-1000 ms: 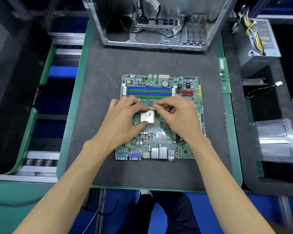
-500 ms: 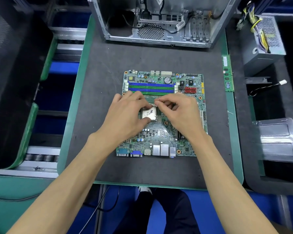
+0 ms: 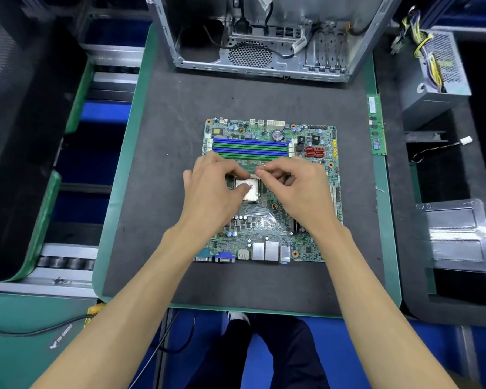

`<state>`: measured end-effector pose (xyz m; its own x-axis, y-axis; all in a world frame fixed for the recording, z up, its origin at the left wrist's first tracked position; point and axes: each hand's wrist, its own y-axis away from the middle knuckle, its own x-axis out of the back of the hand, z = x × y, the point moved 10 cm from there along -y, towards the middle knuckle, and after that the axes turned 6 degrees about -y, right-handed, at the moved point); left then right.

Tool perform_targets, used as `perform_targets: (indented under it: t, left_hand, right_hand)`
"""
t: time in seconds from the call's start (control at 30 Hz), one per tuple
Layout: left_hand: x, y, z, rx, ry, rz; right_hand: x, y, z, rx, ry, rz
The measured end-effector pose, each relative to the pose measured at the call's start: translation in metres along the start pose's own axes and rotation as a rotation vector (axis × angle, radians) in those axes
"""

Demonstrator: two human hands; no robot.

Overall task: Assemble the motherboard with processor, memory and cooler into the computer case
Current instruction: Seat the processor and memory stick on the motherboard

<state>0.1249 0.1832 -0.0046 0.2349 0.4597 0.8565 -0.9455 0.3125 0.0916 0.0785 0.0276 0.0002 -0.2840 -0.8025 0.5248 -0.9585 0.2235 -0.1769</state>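
The green motherboard (image 3: 270,228) lies flat on the dark mat (image 3: 180,113), its blue and green memory slots (image 3: 250,148) empty. The silver processor (image 3: 252,194) sits in the socket at the board's middle. My left hand (image 3: 211,192) holds it, thumb on its top and fingers curled over its far edge. My right hand (image 3: 298,189) pinches a thin metal socket lever (image 3: 264,167) just beyond the processor. The open computer case (image 3: 264,32) stands at the mat's far edge. A green memory stick (image 3: 376,124) lies on the mat's right border.
A grey power supply (image 3: 435,68) with yellow wires stands at the far right. A clear plastic tray (image 3: 458,237) lies to the right, and a white-plugged cable (image 3: 443,148) behind it. Conveyor rollers (image 3: 65,262) run along the left. My legs show below the table's front edge.
Both hands have stayed at the socket. My left thumb has slid from the processor's near corner onto its top. The view has shifted slightly.
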Motion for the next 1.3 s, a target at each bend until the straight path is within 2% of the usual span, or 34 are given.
perform_targets:
  t: [0.27, 0.47, 0.7, 0.87, 1.0, 1.17, 1.3]
  left_hand:
    - [0.009, 0.002, -0.012, 0.125, -0.089, 0.074]
    - [-0.002, -0.008, -0.037, 0.285, -0.112, -0.017]
    - [-0.009, -0.004, -0.046, 0.302, -0.057, -0.003]
    - [-0.011, -0.005, -0.051, 0.331, -0.033, -0.032]
    - [-0.010, -0.005, -0.051, 0.328, -0.028, -0.041]
    - [-0.011, -0.005, -0.052, 0.323, -0.024, -0.038]
    - [-0.011, -0.004, -0.052, 0.309, -0.022, -0.038]
  right_hand:
    - [-0.002, 0.001, -0.001, -0.011, -0.028, -0.023]
    - [0.000, 0.005, -0.007, 0.018, -0.051, -0.059]
    - [-0.006, 0.011, -0.010, -0.045, -0.040, -0.185]
    - [0.001, 0.016, -0.020, -0.037, 0.201, -0.123]
    - [0.001, 0.016, -0.021, -0.066, 0.222, -0.150]
    - [-0.013, 0.023, -0.008, -0.128, 0.281, -0.273]
    - [-0.013, 0.027, -0.006, -0.134, 0.260, -0.242]
